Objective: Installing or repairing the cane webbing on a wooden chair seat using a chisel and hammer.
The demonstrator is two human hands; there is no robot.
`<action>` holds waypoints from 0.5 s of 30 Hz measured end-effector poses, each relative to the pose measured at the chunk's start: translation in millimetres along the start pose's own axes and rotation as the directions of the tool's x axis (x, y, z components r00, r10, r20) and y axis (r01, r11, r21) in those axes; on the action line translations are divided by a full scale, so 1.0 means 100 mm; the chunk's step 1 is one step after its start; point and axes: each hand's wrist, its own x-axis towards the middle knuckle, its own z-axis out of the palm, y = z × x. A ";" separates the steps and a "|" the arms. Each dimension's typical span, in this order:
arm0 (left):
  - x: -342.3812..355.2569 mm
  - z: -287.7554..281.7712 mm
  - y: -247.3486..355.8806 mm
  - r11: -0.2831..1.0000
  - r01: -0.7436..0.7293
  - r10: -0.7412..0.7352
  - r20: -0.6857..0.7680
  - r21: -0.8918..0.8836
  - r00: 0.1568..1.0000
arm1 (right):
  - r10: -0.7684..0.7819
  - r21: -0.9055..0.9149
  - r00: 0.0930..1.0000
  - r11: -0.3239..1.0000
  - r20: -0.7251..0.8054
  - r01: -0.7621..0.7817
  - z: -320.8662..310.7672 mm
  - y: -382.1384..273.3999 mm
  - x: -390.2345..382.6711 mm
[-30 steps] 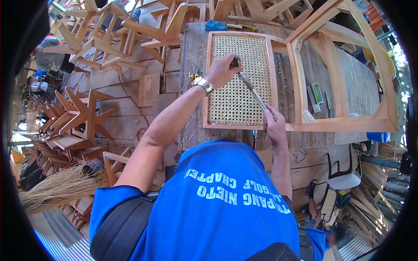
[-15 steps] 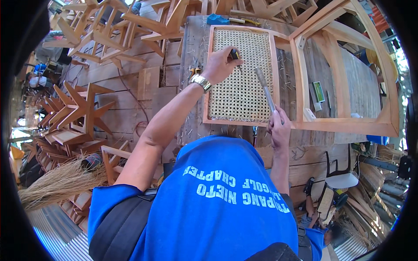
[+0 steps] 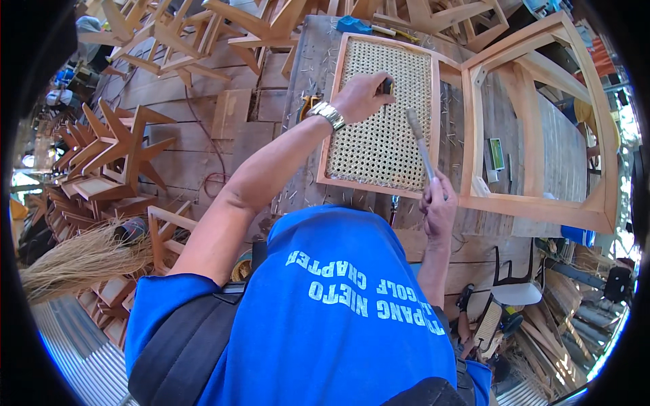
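My left hand (image 3: 362,95) is closed on a small dark tool (image 3: 387,86) at the upper middle of a woven cane panel (image 3: 376,152) in a wooden frame. My right hand (image 3: 439,199) grips a long metal tool (image 3: 421,142) by its lower end; the worn, pale upper end is over the cane, apart from my left hand. The panel lies on a weathered plank table (image 3: 298,155) with scattered thin fasteners. Tools with yellow-orange handles (image 3: 311,103) rest left of the panel. An open wooden frame (image 3: 593,196) adjoins it on the right.
Stacked wooden chair frames (image 3: 122,149) stand left and behind. A dried fibre bundle (image 3: 88,260) is at lower left. A blue item (image 3: 352,27) lies at the table's far edge. A white-seated chair (image 3: 516,293) and a co-worker holding another cane panel (image 3: 487,325) are at lower right.
The end of the metal tool has moved away from my left hand toward the right. The whole view has shifted and tilted slightly, with the table appearing higher.
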 end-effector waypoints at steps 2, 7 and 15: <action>0.07 0.08 -0.07 0.999 -0.009 0.010 -0.009 0.050 1.000 | -0.070 0.029 0.995 0.997 -0.066 0.072 0.06 -0.04 0.11; -0.09 0.09 -0.06 0.999 -0.028 0.029 -0.039 0.020 0.999 | -0.066 -0.073 0.998 0.995 -0.024 0.064 0.09 0.03 0.14; -0.28 0.12 0.00 0.998 -0.021 0.018 -0.043 -0.056 0.999 | -0.058 0.039 0.994 0.997 -0.098 0.062 -0.01 0.07 -0.15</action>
